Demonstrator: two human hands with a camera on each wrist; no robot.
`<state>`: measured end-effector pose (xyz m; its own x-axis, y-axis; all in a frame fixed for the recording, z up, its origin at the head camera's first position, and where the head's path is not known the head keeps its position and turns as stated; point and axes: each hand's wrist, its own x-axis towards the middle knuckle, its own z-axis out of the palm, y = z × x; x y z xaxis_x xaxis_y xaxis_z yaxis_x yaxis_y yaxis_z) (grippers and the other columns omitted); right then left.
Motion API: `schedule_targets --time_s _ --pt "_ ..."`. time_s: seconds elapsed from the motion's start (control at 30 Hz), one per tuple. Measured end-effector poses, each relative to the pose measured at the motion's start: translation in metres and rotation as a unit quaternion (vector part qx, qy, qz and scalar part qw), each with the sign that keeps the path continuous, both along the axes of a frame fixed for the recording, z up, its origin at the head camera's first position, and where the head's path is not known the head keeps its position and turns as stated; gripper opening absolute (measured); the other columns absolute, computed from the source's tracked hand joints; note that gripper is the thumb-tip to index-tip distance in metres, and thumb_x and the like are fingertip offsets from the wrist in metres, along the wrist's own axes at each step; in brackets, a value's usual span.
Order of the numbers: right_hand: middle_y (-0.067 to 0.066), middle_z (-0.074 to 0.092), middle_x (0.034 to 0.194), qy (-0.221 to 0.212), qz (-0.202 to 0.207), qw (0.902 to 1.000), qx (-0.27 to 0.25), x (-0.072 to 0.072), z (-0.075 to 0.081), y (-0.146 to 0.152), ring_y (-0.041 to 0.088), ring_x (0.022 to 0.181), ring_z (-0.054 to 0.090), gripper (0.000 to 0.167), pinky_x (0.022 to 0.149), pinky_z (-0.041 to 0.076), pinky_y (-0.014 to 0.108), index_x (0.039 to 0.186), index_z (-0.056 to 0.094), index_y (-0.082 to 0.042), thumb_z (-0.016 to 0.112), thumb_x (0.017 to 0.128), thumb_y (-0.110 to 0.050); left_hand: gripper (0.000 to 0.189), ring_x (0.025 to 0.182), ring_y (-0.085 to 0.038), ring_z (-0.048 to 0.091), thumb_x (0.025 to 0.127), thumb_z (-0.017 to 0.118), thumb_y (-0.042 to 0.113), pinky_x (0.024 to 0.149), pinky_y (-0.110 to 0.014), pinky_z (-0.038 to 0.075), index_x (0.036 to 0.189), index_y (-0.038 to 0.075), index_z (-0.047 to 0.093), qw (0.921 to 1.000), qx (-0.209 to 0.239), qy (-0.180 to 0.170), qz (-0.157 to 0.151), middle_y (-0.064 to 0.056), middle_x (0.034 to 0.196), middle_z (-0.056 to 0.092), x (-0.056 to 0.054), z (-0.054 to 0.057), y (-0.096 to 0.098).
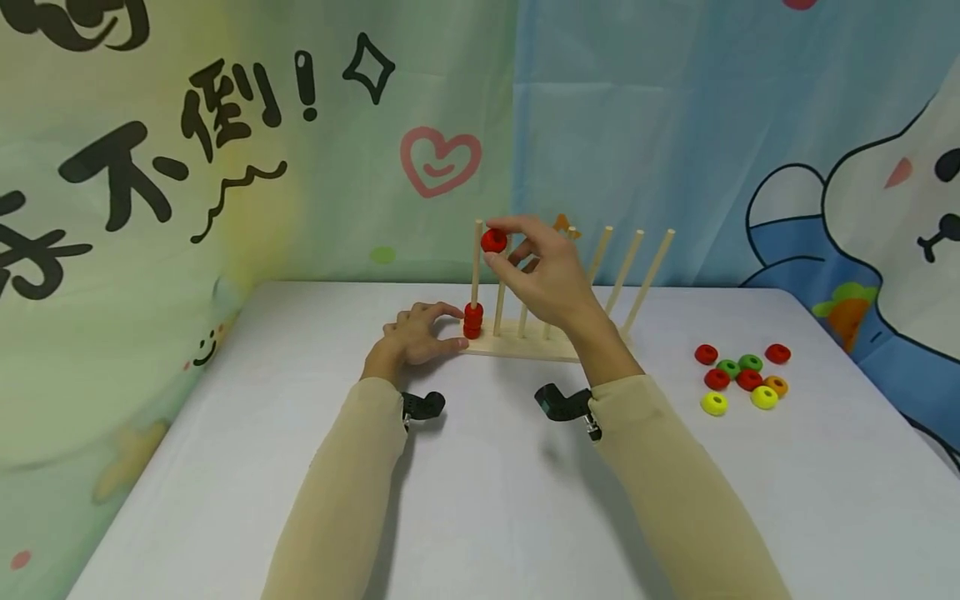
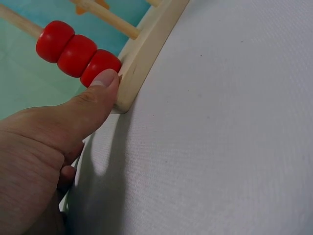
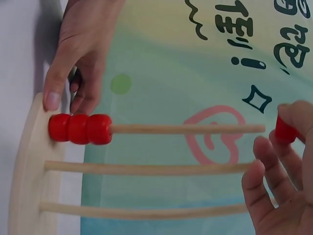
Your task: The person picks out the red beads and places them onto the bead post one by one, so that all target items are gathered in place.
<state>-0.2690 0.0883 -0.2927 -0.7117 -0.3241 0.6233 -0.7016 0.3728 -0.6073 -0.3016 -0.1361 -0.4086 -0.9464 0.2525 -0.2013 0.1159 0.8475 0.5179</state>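
My right hand [image 1: 551, 271] pinches a red bead [image 1: 493, 241] between thumb and index finger. In the right wrist view that bead [image 3: 285, 130] is close beside the free tip of the leftmost wooden peg [image 3: 195, 129], apart from it. Three red beads [image 2: 77, 55] are stacked at the foot of this peg. My left hand [image 1: 416, 335] holds the left end of the wooden peg board [image 1: 517, 345], its thumb [image 2: 98, 93] against the board next to the lowest bead. The other fingers are partly hidden behind the thumb.
Several bare pegs [image 1: 651, 275] rise from the board, some partly behind my right hand. On the white table [image 1: 487, 467], to the right, lie loose red [image 1: 717, 379], green [image 1: 750, 362], yellow [image 1: 714, 404] and orange beads [image 1: 780, 386]. A printed curtain [image 1: 637, 125] hangs behind.
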Motion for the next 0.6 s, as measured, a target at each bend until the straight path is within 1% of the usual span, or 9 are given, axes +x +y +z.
schedule_targets --time_s 0.1,0.23,0.33,0.57,0.6 --pt "0.002 0.063 0.121 0.029 -0.02 0.9994 -0.009 -0.002 0.005 -0.006 0.013 0.067 0.056 0.033 0.054 0.044 0.028 0.127 0.064 -0.013 0.066 0.094 -0.015 0.056 0.136 -0.037 0.028 0.087 0.063 0.06 0.104 -0.057 0.025 0.138 0.043 0.048 1.0 0.0 0.0 0.0 -0.008 0.156 0.029 0.0 0.001 0.0" --pt "0.002 0.063 0.12 0.05 -0.044 0.9976 -0.016 -0.004 0.009 -0.012 0.013 0.058 0.049 0.032 0.052 0.039 0.028 0.127 0.065 -0.013 0.065 0.095 -0.014 0.056 0.136 -0.037 0.027 0.087 0.064 0.06 0.104 -0.058 0.025 0.138 0.042 0.048 1.0 0.001 0.0 -0.003 -0.008 0.156 0.028 0.001 0.002 0.001" --pt "0.001 0.063 0.122 0.047 -0.062 0.9969 -0.008 -0.005 0.011 -0.015 0.014 0.053 0.047 0.033 0.051 0.039 0.028 0.127 0.065 -0.014 0.066 0.094 -0.014 0.057 0.137 -0.037 0.027 0.087 0.063 0.061 0.104 -0.058 0.025 0.138 0.042 0.048 1.0 0.0 0.0 -0.007 -0.008 0.156 0.028 0.001 0.002 0.002" --pt "0.0 0.06 0.13 -0.007 -0.083 0.9961 0.031 -0.01 0.014 -0.025 0.018 0.048 0.043 0.035 0.047 0.037 0.029 0.131 0.062 -0.016 0.063 0.096 -0.016 0.056 0.136 -0.038 0.029 0.088 0.064 0.059 0.102 -0.057 0.026 0.139 0.041 0.048 1.0 0.002 0.003 -0.004 -0.009 0.155 0.03 0.001 0.001 0.0" --pt "0.0 0.06 0.13 -0.008 -0.089 0.9951 0.042 -0.01 0.015 -0.025 0.018 0.047 0.042 0.035 0.047 0.036 0.03 0.132 0.062 -0.016 0.062 0.097 -0.017 0.057 0.136 -0.038 0.029 0.087 0.064 0.059 0.103 -0.057 0.026 0.139 0.041 0.048 1.0 0.003 0.002 -0.004 -0.008 0.155 0.03 0.001 0.0 0.0"
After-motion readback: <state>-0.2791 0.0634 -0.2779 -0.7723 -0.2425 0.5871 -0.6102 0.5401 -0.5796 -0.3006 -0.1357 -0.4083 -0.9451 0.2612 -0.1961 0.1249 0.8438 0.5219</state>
